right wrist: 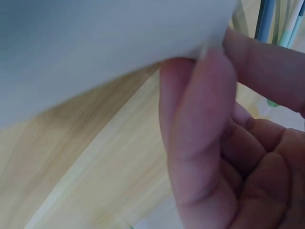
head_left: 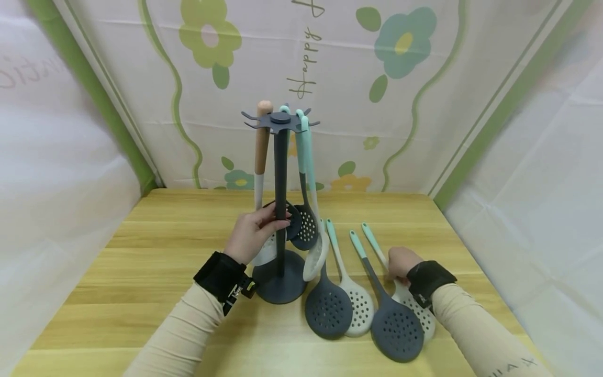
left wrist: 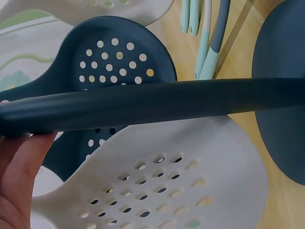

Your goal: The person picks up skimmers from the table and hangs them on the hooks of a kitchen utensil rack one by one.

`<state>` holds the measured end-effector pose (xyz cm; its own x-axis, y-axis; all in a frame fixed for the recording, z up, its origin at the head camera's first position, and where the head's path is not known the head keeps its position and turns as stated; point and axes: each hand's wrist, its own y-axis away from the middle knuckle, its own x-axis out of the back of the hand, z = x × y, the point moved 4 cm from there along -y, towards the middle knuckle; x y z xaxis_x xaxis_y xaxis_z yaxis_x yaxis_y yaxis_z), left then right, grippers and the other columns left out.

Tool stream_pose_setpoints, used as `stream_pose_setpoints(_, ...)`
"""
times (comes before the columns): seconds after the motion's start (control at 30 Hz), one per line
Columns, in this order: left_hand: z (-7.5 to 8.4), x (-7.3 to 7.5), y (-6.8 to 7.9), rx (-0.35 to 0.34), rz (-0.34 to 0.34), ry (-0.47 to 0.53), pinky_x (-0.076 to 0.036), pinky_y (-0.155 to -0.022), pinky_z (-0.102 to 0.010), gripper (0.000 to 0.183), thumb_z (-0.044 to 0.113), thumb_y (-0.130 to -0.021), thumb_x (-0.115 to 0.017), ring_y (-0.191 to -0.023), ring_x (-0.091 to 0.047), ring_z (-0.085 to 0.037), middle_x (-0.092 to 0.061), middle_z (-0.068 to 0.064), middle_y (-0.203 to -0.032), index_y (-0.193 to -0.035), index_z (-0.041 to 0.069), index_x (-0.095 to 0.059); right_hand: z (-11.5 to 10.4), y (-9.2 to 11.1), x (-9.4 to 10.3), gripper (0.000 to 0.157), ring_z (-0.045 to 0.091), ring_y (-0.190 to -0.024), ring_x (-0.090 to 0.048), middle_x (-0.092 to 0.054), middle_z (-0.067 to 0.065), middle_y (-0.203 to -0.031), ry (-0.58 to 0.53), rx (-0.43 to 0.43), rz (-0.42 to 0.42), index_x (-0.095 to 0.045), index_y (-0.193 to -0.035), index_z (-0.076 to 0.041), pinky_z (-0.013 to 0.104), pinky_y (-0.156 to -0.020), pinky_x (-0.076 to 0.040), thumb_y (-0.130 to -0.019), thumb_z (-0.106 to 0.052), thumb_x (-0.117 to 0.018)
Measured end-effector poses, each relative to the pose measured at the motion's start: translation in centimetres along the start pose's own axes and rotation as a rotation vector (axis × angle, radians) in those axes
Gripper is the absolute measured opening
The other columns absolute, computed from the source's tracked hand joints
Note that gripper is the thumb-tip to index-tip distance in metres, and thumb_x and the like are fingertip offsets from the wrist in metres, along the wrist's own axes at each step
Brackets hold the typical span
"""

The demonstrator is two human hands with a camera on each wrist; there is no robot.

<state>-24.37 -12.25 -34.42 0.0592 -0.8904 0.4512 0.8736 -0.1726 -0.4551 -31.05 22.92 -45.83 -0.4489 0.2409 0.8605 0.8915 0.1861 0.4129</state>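
Observation:
My left hand [head_left: 249,235] grips the dark post [head_left: 280,173] of an upright utensil stand, its thumb and fingers around the lower half. In the left wrist view the post [left wrist: 190,99] crosses in front of a hanging dark skimmer [left wrist: 157,50] and a white slotted turner [left wrist: 238,152]. Over at the right, my right hand [head_left: 402,261] pinches a white skimmer [head_left: 427,320] with a mint handle end, near where its neck meets the head. The right wrist view shows thumb and fingers at the edge of its pale surface [right wrist: 119,43].
The hooked top [head_left: 280,119] carries a brown-handled utensil [head_left: 261,152] and several mint-handled ones, including a white ladle-like head [head_left: 316,259]. On the wooden table [head_left: 118,283], right of the round base [head_left: 278,290], lie dark skimmers [head_left: 398,335] and another white skimmer [head_left: 363,309]. Fabric walls enclose the table.

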Motion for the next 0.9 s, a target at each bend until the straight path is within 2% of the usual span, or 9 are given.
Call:
stream_pose_setpoints(0.23, 0.1, -0.2, 0.2, 0.014, 0.049, 0.007, -0.060, -0.078, -0.034, 0.026, 0.012, -0.092, -0.069, -0.092, -0.074, -0.024, -0.075, -0.013, -0.104, -0.116, 0.002, -0.072, 0.3, 0.5, 0.3, 0.014, 0.013, -0.049, -0.051, -0.054, 0.004, -0.063, -0.086, 0.015, -0.003, -0.059, -0.078, -0.004, 0.020, -0.041, -0.040, -0.080, -0.001, -0.072)
stream_pose_setpoints(0.4, 0.0, -0.3, 0.3, 0.035, 0.084, 0.023, -0.060, -0.079, -0.035, 0.030, 0.012, -0.091, -0.070, -0.092, -0.074, -0.024, -0.076, -0.014, -0.104, -0.120, 0.002, -0.070, 0.3, 0.5, 0.5, 0.015, 0.016, -0.057, -0.052, -0.055, 0.005, -0.067, -0.092, 0.038, 0.003, -0.060, -0.077, -0.003, 0.022, -0.046, -0.042, -0.079, -0.003, -0.075)
stream_pose_setpoints(0.63, 0.0, -0.4, 0.3, 0.083, 0.113, 0.050, -0.060, -0.082, -0.035, 0.038, 0.012, -0.089, -0.073, -0.095, -0.074, -0.024, -0.076, -0.012, -0.105, -0.126, 0.005, -0.068, 0.4, 0.6, 0.8, 0.014, 0.016, -0.059, -0.055, -0.058, 0.005, -0.069, -0.075, 0.057, 0.016, -0.064, -0.078, -0.003, 0.023, -0.051, -0.045, -0.078, -0.007, -0.077)
stream_pose_setpoints(0.9, 0.1, -0.9, 0.5, 0.039, 0.122, 0.005, -0.060, -0.080, -0.036, 0.037, 0.012, -0.091, -0.070, -0.097, -0.074, -0.025, -0.075, -0.013, -0.107, -0.126, 0.002, -0.066, 0.3, 0.9, 1.0, 0.013, 0.016, -0.060, -0.058, -0.061, 0.006, -0.071, -0.090, 0.037, 0.006, -0.066, -0.082, -0.002, 0.024, -0.051, -0.050, -0.079, -0.007, -0.077)
